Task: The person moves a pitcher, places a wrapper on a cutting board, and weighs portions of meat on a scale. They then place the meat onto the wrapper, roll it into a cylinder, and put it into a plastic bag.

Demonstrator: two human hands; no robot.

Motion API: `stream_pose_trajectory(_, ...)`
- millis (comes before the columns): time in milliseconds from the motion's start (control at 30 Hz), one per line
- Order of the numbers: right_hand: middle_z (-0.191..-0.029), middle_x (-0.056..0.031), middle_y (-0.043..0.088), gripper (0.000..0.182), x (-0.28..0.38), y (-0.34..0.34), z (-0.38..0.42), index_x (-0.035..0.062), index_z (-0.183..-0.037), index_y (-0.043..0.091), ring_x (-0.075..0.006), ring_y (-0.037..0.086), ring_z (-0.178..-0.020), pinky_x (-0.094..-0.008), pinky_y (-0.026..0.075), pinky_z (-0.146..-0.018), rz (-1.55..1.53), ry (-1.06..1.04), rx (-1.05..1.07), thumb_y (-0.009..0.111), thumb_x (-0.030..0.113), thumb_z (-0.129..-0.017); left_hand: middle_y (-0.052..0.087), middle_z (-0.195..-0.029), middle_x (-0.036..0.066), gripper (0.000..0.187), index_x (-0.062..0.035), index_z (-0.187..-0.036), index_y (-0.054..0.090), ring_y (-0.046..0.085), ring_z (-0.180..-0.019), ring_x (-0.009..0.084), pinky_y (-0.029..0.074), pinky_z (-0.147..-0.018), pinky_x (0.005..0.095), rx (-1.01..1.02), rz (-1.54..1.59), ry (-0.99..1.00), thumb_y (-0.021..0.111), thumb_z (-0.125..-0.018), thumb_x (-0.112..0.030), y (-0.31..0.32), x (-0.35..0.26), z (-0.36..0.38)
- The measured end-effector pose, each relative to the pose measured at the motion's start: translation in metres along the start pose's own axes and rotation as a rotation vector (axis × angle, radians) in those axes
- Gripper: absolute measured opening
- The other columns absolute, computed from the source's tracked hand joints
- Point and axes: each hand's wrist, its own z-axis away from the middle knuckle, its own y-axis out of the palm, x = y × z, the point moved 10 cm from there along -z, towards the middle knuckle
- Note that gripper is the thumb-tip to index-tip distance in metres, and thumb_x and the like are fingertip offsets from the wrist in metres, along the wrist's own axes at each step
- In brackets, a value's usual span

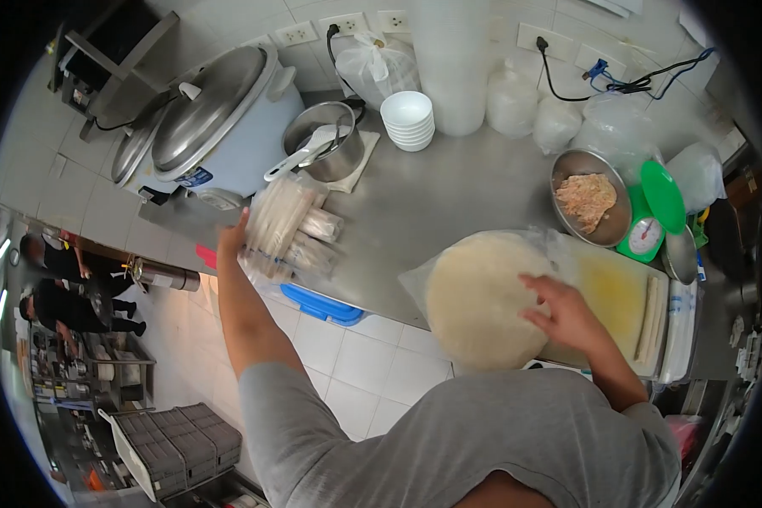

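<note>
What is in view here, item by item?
rice cooker: one, pale blue, counter's far left
pot: one, steel, beside cooker
bowls: one stack, white, by the wall
wrapper stack: one, cream, round, counter's near edge
cutting board: one, yellowish, right of wrappers
filling bowl: one, steel, pinkish mix inside
scale: one, green
packets: several, clear plastic, blurred
left hand: on the packets
right hand: flat on the wrapper stack

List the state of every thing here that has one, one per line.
Rice cooker: lid closed.
Pot: open, utensil inside.
Bowls: stacked, upright.
Metal bowl: holds shredded food.
Wrapper stack: flat, right hand on it.
Plastic packet: held by left hand, blurred.
Scale: green pan tilted.
</note>
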Motion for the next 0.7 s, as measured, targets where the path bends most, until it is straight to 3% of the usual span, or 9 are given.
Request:
stream_pose_trajectory(133,-0.096,-0.0100,0.060,0.038,0.011,-0.005,-0.051,0.0053,-0.115,0.057,-0.0215,0.055,-0.084,-0.0315,0.046,-0.073,-0.180,-0.111,-0.152,0.070,0.014,-0.080,0.057,-0.120,0.025,0.103,0.0111,-0.121,0.052,0.056,-0.110,0.0327,0.045,-0.089,0.0396,0.163,0.155,-0.082,0.060,-0.067,-0.077,0.024,0.015,-0.008)
stream_pose_trajectory(233,-0.101,-0.0085,0.060,0.037,0.015,0.030,-0.097,0.0059,-0.116,0.057,-0.0196,0.056,-0.088,-0.0305,0.046,-0.076,-0.307,-0.250,-0.077,0.069,0.016,-0.083,0.056,-0.123,0.022,0.104,0.0074,-0.127,0.049,0.056,-0.110,0.0307,0.045,-0.091,0.0405,0.315,0.479,-0.219,0.063,-0.066,-0.075,0.049,0.021,0.000)
stream_pose_trajectory(367,-0.117,-0.0114,0.058,0.042,0.006,0.100,-0.178,0.0057,-0.121,0.055,-0.0210,0.055,-0.108,-0.0309,0.045,-0.091,-0.645,-0.044,0.159,0.068,0.024,-0.086,0.055,-0.125,0.019,0.096,0.0036,-0.131,0.046,0.056,-0.111,0.0276,0.045,-0.094,0.0397,0.501,0.564,-0.221,0.065,-0.071,-0.069,0.059,0.019,0.018)
stream_pose_trajectory(433,-0.121,-0.0158,0.056,0.051,0.015,0.125,-0.237,0.0020,-0.121,0.054,-0.0250,0.054,-0.114,-0.0342,0.045,-0.092,-0.600,-0.124,0.146,0.067,0.035,-0.085,0.055,-0.126,0.017,0.090,0.0031,-0.130,0.047,0.057,-0.112,0.0259,0.045,-0.094,0.0392,0.524,0.515,-0.202,0.066,-0.073,-0.064,0.059,-0.004,0.043)
stream_pose_trajectory(567,-0.120,-0.0229,0.055,0.075,0.048,0.163,-0.343,-0.0045,-0.119,0.054,-0.0304,0.055,-0.111,-0.0365,0.045,-0.092,-0.411,-0.159,0.070,0.062,0.059,-0.079,0.056,-0.124,0.016,0.085,0.0050,-0.130,0.046,0.058,-0.109,0.0238,0.046,-0.093,0.0350,0.633,0.619,-0.155,0.070,-0.075,-0.056,0.077,-0.008,0.063)
stream_pose_trajectory(633,-0.126,-0.0248,0.052,0.086,0.052,0.218,-0.382,-0.0071,-0.127,0.047,-0.0305,0.053,-0.115,-0.0336,0.043,-0.096,-0.469,-0.036,0.311,0.067,0.059,-0.075,0.057,-0.123,0.016,0.083,0.0055,-0.129,0.046,0.058,-0.107,0.0235,0.046,-0.091,0.0331,0.653,0.658,-0.125,0.071,-0.076,-0.053,0.089,-0.006,0.071)
stream_pose_trajectory(700,-0.123,-0.0256,0.054,0.095,0.078,0.224,-0.381,-0.0087,-0.126,0.047,-0.0319,0.055,-0.113,-0.0347,0.045,-0.093,-0.229,-0.148,0.191,0.067,0.066,-0.070,0.058,-0.120,0.016,0.081,0.0057,-0.129,0.046,0.059,-0.105,0.0235,0.047,-0.090,0.0323,0.534,0.693,-0.045,0.072,-0.076,-0.050,0.084,-0.022,0.086)
